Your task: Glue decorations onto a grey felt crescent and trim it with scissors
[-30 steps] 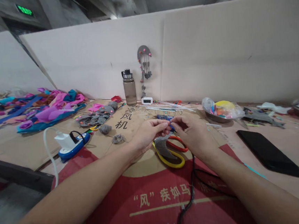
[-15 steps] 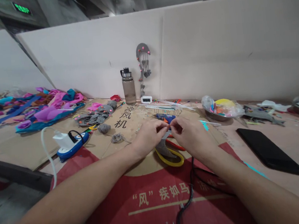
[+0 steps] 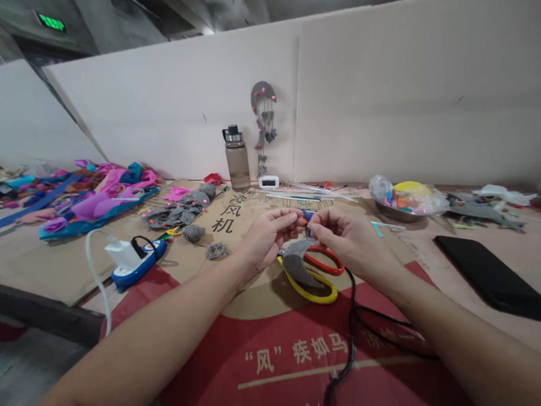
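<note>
Close together above the cardboard, both my hands are closed in a pinch. My left hand (image 3: pixel 273 235) has thumb and forefinger pressed together, and what is in them is too small to make out. Facing it, my right hand (image 3: pixel 347 237) pinches in the same way, its fingertips nearly touching the left ones. Just below the fingers is a grey felt crescent (image 3: pixel 299 268), in front of scissors with one red and one yellow handle (image 3: pixel 314 297). I cannot tell whether it hangs or lies on them. A blue tool (image 3: pixel 308 215) is mostly hidden behind the hands.
Grey yarn (image 3: pixel 193 234) and a pile of felt pieces (image 3: pixel 176 212) lie left, near a blue power strip (image 3: pixel 138 268). A bottle (image 3: pixel 237 161) stands behind. To the right are a bowl (image 3: pixel 397 213) and a phone (image 3: pixel 497 278). A black cable (image 3: pixel 352 328) crosses the cardboard.
My fingertips have drawn slightly apart, and the right hand has turned a little. More of the scissors and crescent shows. The whole view has shifted slightly.
</note>
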{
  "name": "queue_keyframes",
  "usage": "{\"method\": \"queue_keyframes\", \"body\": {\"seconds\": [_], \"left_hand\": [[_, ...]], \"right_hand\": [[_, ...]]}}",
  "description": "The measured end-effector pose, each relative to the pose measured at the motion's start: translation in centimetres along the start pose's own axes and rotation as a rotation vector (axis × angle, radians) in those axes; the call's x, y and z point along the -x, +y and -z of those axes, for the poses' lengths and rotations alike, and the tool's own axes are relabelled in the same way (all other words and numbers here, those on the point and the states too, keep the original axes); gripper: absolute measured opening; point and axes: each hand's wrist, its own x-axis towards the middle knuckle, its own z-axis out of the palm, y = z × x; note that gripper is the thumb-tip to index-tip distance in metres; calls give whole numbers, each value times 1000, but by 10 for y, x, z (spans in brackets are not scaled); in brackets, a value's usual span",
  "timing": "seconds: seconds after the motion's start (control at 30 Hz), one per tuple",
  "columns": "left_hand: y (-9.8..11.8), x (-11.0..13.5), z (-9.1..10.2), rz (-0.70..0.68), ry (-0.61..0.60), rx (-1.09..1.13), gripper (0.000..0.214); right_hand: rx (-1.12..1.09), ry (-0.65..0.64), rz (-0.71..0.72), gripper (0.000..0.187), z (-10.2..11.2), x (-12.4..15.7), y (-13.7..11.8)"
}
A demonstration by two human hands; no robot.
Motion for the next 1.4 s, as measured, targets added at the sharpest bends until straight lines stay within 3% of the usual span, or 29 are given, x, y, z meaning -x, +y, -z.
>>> {"method": "queue_keyframes", "body": {"seconds": [0.23,0.5,0.77,0.97,1.13,1.27,1.4], "left_hand": [[-1,3,-2,25,-36,4,26],[-7,6,-5,5,-16,-143,24],[-6,6,-6,78,-33,-82,27],[-11,4,-1,-63,4,-286,25],[-10,5,-3,-78,7,-355,25],[-4,10,-6,-116,11,-572,22],[-1,14,-9,-194,-2,-721,17]], "right_hand": [[-117,92,-143,23,-3,-3,8],[-74,118,-128,21,-4,-2,7],[15,197,-91,22,-4,-6,19],[197,188,11,20,-1,-1,13],[429,187,142,17,-2,2,18],[587,171,289,14,-2,2,23],[604,175,261,8,-2,1,22]]}}
